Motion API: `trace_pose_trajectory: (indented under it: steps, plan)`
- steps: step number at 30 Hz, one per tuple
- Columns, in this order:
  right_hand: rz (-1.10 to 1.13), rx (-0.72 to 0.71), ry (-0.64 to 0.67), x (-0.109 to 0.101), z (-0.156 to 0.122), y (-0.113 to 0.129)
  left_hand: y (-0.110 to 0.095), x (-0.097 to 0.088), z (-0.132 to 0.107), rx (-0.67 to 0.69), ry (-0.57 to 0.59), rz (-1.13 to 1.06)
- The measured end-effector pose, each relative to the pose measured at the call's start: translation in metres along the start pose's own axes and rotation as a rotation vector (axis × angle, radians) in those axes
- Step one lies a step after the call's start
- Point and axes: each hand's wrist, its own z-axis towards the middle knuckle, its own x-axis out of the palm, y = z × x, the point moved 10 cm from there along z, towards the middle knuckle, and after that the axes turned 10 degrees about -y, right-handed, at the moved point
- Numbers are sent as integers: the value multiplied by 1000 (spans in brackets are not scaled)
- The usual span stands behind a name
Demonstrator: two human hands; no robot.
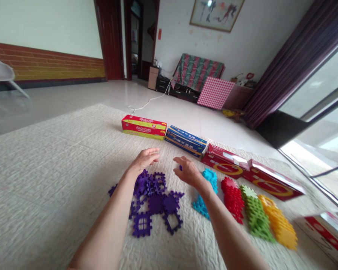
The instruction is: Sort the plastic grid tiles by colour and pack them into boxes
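My left hand (pixel 145 159) is above the far edge of a loose heap of purple interlocking plastic tiles (pixel 156 204). Its fingers stretch to the right, slightly curled, and I see nothing in them. Opposite it, my right hand (pixel 188 171) points left, with a gap between the two hands. A small bit of a purple tile (pixel 180 167) shows between its thumb and fingers; most of that piece is hidden by the hand. Under my right forearm lie light-blue tiles (pixel 210 178). Some purple tiles have window-like cutouts, others are solid.
Right of the blue tiles run rows of red tiles (pixel 232 198), green tiles (pixel 256 213) and yellow tiles (pixel 280 223). Beyond stand a red-yellow box (pixel 143 127), a blue box (pixel 186 140) and two dark-red boxes (pixel 225 161). Another box (pixel 326 236) is at lower right. All rest on a cream rug (pixel 73 161).
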Motion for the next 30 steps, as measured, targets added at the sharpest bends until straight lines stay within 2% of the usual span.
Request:
trace_pose_trajectory:
  steps: [3,5,10,17,20,23,27,30]
  plan:
    - [76,-75,88,15,-2,32,-1,-4,0,4,-37,25]
    - [67,-75,137,24,0,42,0,-6,1,5,-61,40]
    - [52,-35,216,36,4,45,3,-8,3,5,-78,48]
    - [44,7,209,44,3,43,4,-7,4,1,-76,45]
    - [36,29,176,40,4,41,5,-5,5,3,-62,40]
    - [55,46,131,27,7,34,4,-7,5,8,-74,39]
    - [76,66,-35,0,10,24,4,-10,6,13,-104,21]
    - [32,31,-95,-7,4,24,4,-10,7,13,-110,13]
